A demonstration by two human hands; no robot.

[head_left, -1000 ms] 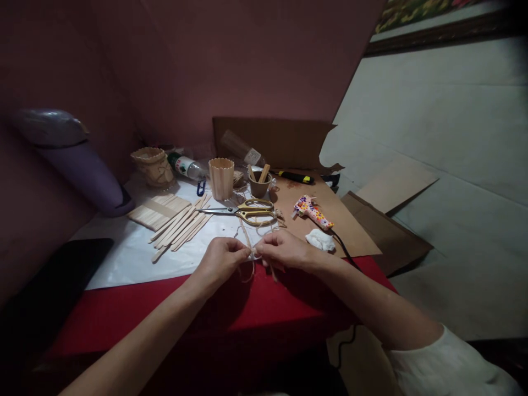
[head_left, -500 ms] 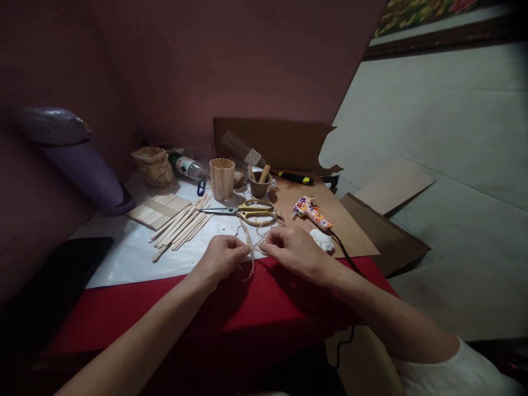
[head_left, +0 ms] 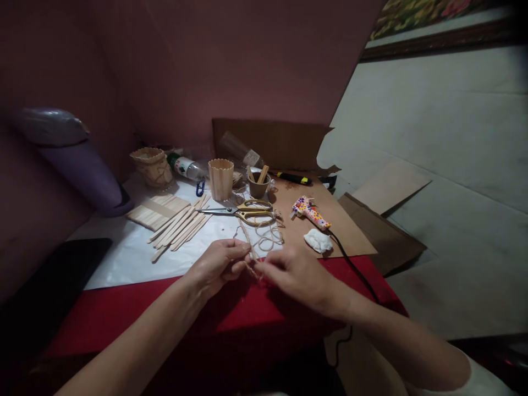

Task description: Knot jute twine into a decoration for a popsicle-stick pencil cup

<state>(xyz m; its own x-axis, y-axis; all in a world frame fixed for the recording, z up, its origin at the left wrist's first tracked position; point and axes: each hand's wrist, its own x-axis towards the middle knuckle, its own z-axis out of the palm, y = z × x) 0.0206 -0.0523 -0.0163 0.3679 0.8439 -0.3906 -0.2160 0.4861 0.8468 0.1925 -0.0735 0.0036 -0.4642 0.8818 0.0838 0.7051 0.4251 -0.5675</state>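
Note:
Thin brown twine (head_left: 270, 237) runs in loose loops over the white sheet and down between my hands near the table's front edge. My left hand (head_left: 225, 263) pinches the twine between thumb and fingers. Just to the right, my right hand (head_left: 292, 278) is closed on another part of the twine, its fingertips close to the left ones. Beyond the hands lie gold-handled scissors (head_left: 256, 212), blades pointing left. A slatted wooden cup (head_left: 221, 180) stands behind them.
Loose wooden sticks (head_left: 179, 228) and a banded stack (head_left: 159, 212) lie at left. A flowered glue gun (head_left: 310, 213) with a black cord and a crumpled white wad (head_left: 317, 241) are at right. Behind stand a small pot (head_left: 258, 188), a decorated cup (head_left: 152, 168) and a bottle (head_left: 185, 166).
My right hand has moved slightly down, toward me, uncovering twine loops and the white wad. The twine between the hands has shifted; my left hand still pinches it, its lower fingers more visible.

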